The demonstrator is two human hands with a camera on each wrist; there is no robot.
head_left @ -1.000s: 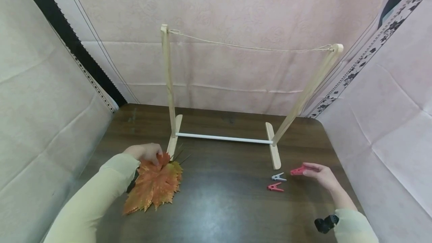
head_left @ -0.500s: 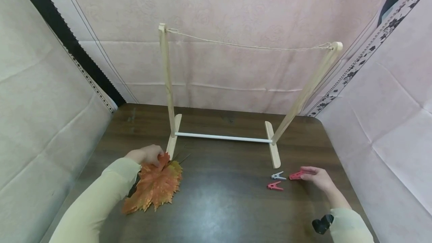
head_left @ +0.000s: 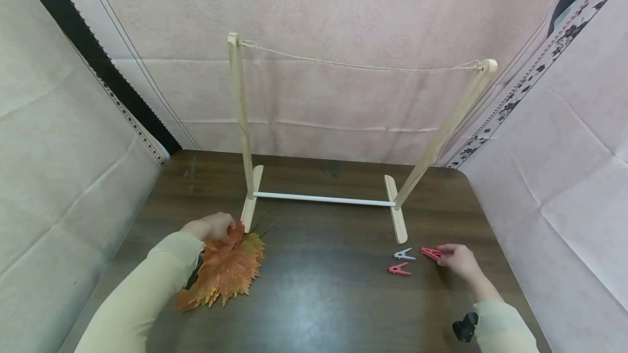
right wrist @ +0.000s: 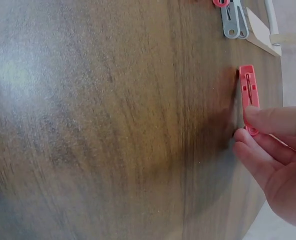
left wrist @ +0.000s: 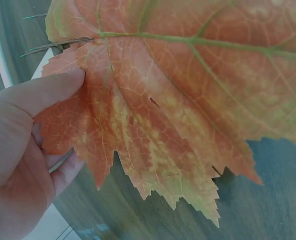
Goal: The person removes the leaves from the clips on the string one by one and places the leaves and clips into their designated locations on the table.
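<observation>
My left hand (head_left: 214,227) pinches the orange-red artificial maple leaves (head_left: 228,268) near their stem end. In the left wrist view the thumb lies on the upper face of the leaf (left wrist: 158,100), and green veins and thin stems show. At the right, my right hand (head_left: 460,260) pinches a red clothespin (head_left: 431,254) by one end, low over the table. The right wrist view has the thumb on the clothespin (right wrist: 249,92) and the fingers curled beneath. Left of it lie a grey-blue clothespin (head_left: 404,254) and another red clothespin (head_left: 399,269).
A wooden rack stands on the brown table (head_left: 314,287), with a left post (head_left: 239,119), a right post (head_left: 448,129), a string (head_left: 353,65) tied across the top and a white rod (head_left: 324,198) low between the feet. Pale cloth (head_left: 333,10) hangs behind and at both sides.
My right hand has shifted slightly left and lower with the red clothespin, whose free end now tilts more toward the back. The left hand and leaves have stayed nearly still.
</observation>
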